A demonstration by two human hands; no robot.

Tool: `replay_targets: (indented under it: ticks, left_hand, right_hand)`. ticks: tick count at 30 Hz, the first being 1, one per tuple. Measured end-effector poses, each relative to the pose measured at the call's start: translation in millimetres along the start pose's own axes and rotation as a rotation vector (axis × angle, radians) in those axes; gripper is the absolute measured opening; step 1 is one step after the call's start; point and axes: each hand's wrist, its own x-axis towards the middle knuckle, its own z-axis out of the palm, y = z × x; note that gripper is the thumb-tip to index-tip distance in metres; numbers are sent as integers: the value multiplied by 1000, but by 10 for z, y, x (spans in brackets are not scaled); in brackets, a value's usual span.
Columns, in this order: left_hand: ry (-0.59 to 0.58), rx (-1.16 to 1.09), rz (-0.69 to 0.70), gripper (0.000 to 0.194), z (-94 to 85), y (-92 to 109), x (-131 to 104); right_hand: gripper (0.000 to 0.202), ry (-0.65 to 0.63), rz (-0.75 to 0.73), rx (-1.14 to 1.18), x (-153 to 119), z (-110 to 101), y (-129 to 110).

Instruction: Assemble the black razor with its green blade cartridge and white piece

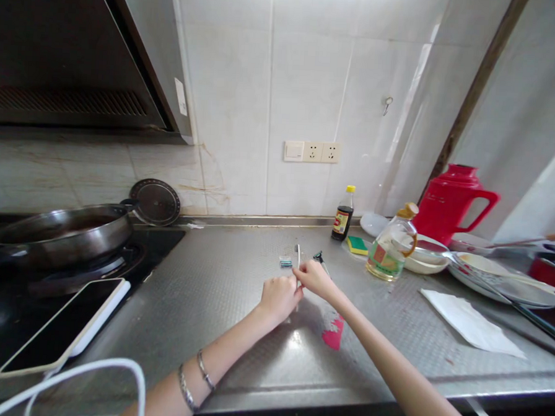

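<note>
My left hand (279, 297) is closed around the lower part of a thin white stick-like object (298, 256) above the metal counter. Touching it from the right, my right hand (315, 277) pinches the same object a little higher up. The object's upper end points toward the wall; its lower part is hidden by my fingers. Just beyond my hands lies a small clear pack with blue-green strips (286, 262). A dark razor-like head (318, 257) shows behind my right hand. A torn pink piece (333, 334) lies under my right forearm.
On the left, a steel pan (66, 234) sits on the stove, with a phone (57, 330) and white cable nearer. Toward the right stand a soy sauce bottle (342, 219), a sponge (357, 245), an oil bottle (389, 251), a red thermos (445, 207), dishes and a white napkin (471, 322).
</note>
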Motion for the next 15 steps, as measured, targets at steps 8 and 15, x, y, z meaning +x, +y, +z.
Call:
replay_targets:
  ticks: [8,15]
  left_hand:
    - [-30,-113,126,31,20,-385,303]
    - [-73,-185,137,53,216,-868,727]
  right_hand:
    - [44,-116,165,-243,167,-423,711]
    - [41,-301,154,-334,274,-498,1173]
